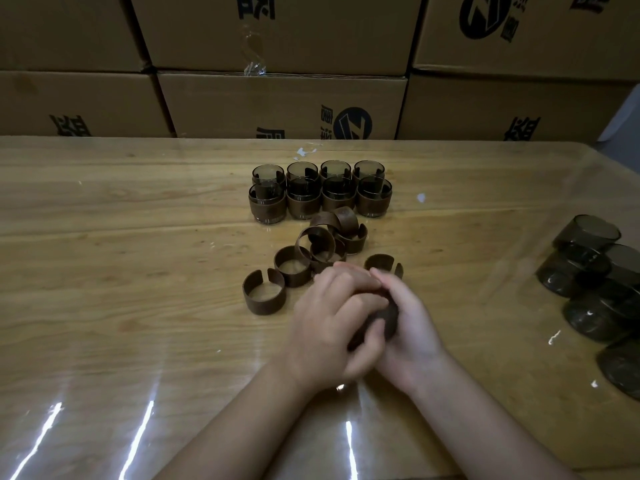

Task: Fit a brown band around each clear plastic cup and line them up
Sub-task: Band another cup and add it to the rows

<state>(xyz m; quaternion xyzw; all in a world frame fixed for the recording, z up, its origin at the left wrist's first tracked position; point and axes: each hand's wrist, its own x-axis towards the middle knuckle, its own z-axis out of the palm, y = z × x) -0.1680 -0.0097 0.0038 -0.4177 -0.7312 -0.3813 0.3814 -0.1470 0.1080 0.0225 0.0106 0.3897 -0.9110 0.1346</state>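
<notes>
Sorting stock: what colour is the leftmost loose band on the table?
The leftmost loose band is dark brown; the head view shows it.

glossy film-covered wooden table (138,271), matt brown bands (265,296), smoky clear plastic cups (585,237), cardboard boxes (277,102)

Left hand (323,329): bare, rounded knuckles, outline slightly blurred.
Right hand (414,336): bare, plain, only partly in view.
Left forearm (242,420): bare down to the lower frame edge.
Right forearm (485,414): bare down to the lower frame edge.
</notes>
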